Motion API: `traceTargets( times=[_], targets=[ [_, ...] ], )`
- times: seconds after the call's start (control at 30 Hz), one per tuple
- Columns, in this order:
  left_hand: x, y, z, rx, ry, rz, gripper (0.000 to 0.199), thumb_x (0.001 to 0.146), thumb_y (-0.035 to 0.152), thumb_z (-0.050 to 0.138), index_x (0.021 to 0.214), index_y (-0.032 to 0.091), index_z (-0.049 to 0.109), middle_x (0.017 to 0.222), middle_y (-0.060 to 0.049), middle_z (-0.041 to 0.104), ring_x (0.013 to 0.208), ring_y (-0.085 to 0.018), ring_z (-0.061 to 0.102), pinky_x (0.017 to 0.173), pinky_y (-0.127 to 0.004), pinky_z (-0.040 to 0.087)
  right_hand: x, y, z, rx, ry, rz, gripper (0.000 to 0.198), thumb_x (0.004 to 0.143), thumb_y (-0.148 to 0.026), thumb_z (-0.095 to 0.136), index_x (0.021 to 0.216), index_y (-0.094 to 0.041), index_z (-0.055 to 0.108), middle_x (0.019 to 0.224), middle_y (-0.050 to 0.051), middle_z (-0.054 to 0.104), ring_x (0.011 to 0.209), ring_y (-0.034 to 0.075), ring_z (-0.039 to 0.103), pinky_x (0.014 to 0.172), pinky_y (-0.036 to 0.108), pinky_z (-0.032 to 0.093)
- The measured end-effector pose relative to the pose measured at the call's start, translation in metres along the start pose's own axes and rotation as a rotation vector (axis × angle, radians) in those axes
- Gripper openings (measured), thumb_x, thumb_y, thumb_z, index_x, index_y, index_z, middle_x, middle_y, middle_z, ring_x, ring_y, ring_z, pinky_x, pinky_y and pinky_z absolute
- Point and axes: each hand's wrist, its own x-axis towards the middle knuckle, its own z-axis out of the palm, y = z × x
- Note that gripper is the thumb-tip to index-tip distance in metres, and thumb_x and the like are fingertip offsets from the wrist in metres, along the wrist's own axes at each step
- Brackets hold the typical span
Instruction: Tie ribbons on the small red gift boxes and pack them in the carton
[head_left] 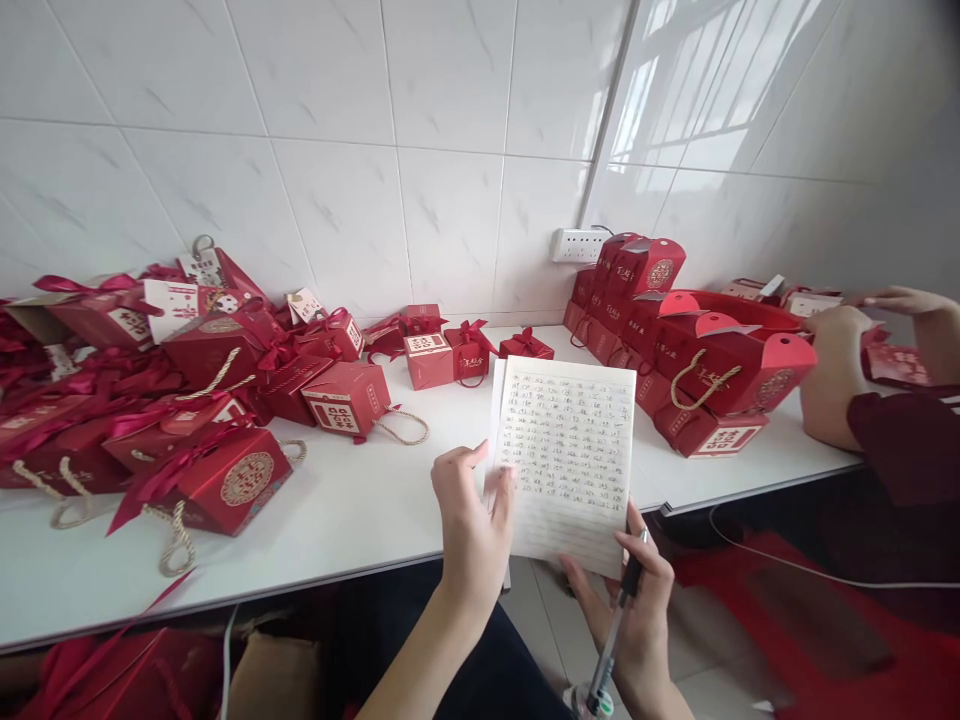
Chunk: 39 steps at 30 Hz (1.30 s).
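Note:
A lined notepad (570, 450), covered with rows of handwritten numbers, is held up in front of the table's edge. My left hand (472, 520) grips its left edge, thumb over the page and fingers bent beside it. At the lower right corner, my right hand (637, 610) supports the notepad and also holds a pen (619, 625) with a black grip, slanting downward between its fingers. The lower part of the page carries blank lines.
Red gift boxes with ribbons and rope handles (236, 485) are heaped on the white table (375, 510) at left. More boxes (705, 360) stand stacked at right, by a red basin (757, 310). A power strip (577, 245) is behind. Another person's arm (832, 380) reaches in at far right.

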Motion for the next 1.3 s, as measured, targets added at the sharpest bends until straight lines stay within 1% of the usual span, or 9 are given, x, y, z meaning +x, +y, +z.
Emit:
traceTargets(
  times=[0.2,0.5,0.73,0.83,0.93,1.07,1.13,1.2,1.3],
  targets=[
    [0.001,0.002,0.002,-0.013,-0.034,0.006,0.021,0.091,0.024,0.049,0.110,0.017,0.051,0.088,-0.006,0.053,0.081,-0.013,0.057,0.067,-0.024,0.053,0.005,-0.005,-0.003,-0.108,-0.030,-0.071,0.040,0.080,-0.024,0.067,0.109,-0.022,0.040,0.137,0.021,0.042,0.128,0.031,0.044,0.087,0.047,0.051],
    [0.003,-0.005,0.000,0.031,-0.080,-0.083,0.012,0.090,0.027,0.050,0.095,0.018,0.055,0.075,-0.001,0.061,0.068,-0.012,0.060,0.062,-0.022,0.051,0.008,-0.008,-0.004,-0.076,-0.027,-0.141,0.039,0.080,-0.022,0.067,0.109,-0.021,0.040,0.135,0.021,0.043,0.129,0.027,0.043,0.093,0.043,0.046],
    [0.002,-0.006,0.003,0.105,0.003,0.119,0.007,0.089,0.020,0.048,0.096,0.018,0.051,0.115,-0.015,0.053,0.116,-0.024,0.051,0.088,-0.038,0.049,0.002,-0.005,-0.001,-0.050,-0.106,-0.180,0.042,0.081,-0.017,0.065,0.114,-0.021,0.039,0.138,0.021,0.039,0.132,0.025,0.039,0.090,0.037,0.049],
    [0.003,0.001,0.002,-0.064,-0.200,-0.011,0.009,0.092,0.021,0.042,0.100,0.019,0.045,0.104,-0.011,0.060,0.097,-0.018,0.061,0.078,-0.031,0.052,0.001,-0.001,0.002,-0.054,-0.116,-0.163,0.043,0.082,-0.022,0.066,0.116,-0.021,0.039,0.137,0.022,0.040,0.131,0.027,0.040,0.084,0.037,0.051],
    [0.008,0.022,0.002,-0.249,-0.380,-0.165,0.009,0.093,0.021,0.036,0.102,0.021,0.038,0.089,-0.006,0.064,0.075,-0.013,0.064,0.065,-0.025,0.052,0.012,0.003,-0.005,-0.079,-0.014,-0.182,0.052,0.077,-0.032,0.072,0.115,-0.021,0.039,0.134,0.023,0.043,0.128,0.031,0.043,0.088,0.048,0.049],
    [0.020,0.054,0.004,-0.530,-0.376,-0.197,0.012,0.093,0.022,0.036,0.104,0.023,0.036,0.095,-0.007,0.065,0.081,-0.014,0.066,0.067,-0.024,0.053,0.042,0.002,-0.033,-0.046,0.180,-0.304,0.061,0.068,-0.036,0.080,0.112,-0.023,0.039,0.137,0.020,0.041,0.124,0.033,0.047,0.088,0.056,0.049],
    [0.024,0.053,0.004,-0.581,-0.316,-0.258,0.017,0.091,0.024,0.039,0.108,0.022,0.035,0.102,-0.009,0.065,0.087,-0.015,0.066,0.070,-0.024,0.055,0.055,-0.002,-0.045,-0.078,0.202,-0.442,0.056,0.068,-0.028,0.080,0.109,-0.024,0.042,0.139,0.016,0.041,0.121,0.030,0.050,0.094,0.059,0.044],
    [0.022,0.034,0.002,-0.523,-0.256,-0.343,0.024,0.089,0.025,0.042,0.112,0.021,0.035,0.107,-0.011,0.064,0.093,-0.017,0.066,0.073,-0.027,0.055,0.061,-0.006,-0.049,-0.194,0.072,-0.551,0.043,0.073,-0.028,0.077,0.103,-0.024,0.047,0.134,0.012,0.048,0.121,0.029,0.051,0.102,0.060,0.037],
    [0.009,-0.017,-0.012,-0.298,-0.286,-0.450,0.033,0.087,0.023,0.041,0.119,0.019,0.032,0.117,-0.016,0.060,0.103,-0.023,0.063,0.081,-0.037,0.055,0.057,-0.002,-0.037,-0.340,-0.363,-0.525,0.025,0.085,-0.038,0.063,0.100,-0.022,0.050,0.124,0.013,0.057,0.119,0.029,0.053,0.102,0.059,0.037]
  ],
)
